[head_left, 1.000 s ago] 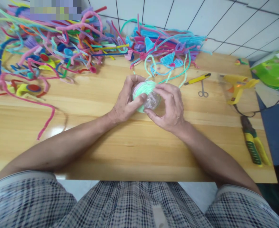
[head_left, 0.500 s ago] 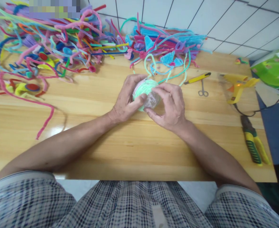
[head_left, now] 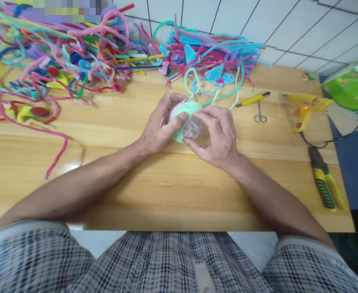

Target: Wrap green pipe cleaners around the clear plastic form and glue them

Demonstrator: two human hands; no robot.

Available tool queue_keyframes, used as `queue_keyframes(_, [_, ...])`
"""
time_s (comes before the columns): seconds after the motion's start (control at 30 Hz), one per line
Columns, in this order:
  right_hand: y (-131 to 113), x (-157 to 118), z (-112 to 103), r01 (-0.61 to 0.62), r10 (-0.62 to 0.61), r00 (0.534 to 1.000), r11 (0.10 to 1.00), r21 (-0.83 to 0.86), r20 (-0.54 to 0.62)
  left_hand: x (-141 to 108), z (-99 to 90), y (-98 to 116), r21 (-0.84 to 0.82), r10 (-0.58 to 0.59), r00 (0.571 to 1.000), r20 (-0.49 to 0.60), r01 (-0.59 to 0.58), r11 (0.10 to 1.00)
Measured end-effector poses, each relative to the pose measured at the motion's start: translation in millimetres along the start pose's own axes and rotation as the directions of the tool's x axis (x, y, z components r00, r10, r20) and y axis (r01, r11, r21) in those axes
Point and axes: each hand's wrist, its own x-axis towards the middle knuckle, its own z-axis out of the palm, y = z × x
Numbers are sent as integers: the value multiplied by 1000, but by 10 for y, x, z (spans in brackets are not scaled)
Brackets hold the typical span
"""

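Note:
Between both hands, above the middle of the table, is a clear plastic ball [head_left: 193,128] partly wrapped in mint-green pipe cleaner [head_left: 190,107]. My left hand [head_left: 162,124] is closed around its left side, the thumb lying across the green winding. Fingertips and thumb of my right hand [head_left: 217,136] grip the bare clear part from the right. A loop of pale green pipe cleaner [head_left: 192,73] rises behind the ball. The ball's underside and left side are partly hidden by my fingers.
Heaped pipe cleaners [head_left: 84,53] in many colours line the back of the wooden table [head_left: 166,195]. To the right lie a yellow utility knife [head_left: 254,99], small scissors [head_left: 260,116], a yellow hot glue gun [head_left: 305,110] with its cord, and yellow-green pliers [head_left: 324,179].
The ball has turned slightly in my hands, and more of its clear part faces me. My left thumb has shifted a little. The things on the table lie as before.

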Motion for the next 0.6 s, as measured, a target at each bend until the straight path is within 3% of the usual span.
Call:
queue_keyframes(0.17, [-26,6,10,-8,8,1000,1000,-12,-2,31,0,67,-53,-75,997,6,75,996])
queue_keyframes(0.43, [10,-32,12,-35,35,999,999,36,27,-53,37,-83,-64,29,999,-34,-32,997])
queue_keyframes(0.6, [40,-65,30,-87,85,994,996,33,65,-53,-10,-132,37,55,997,-54,-53,998])
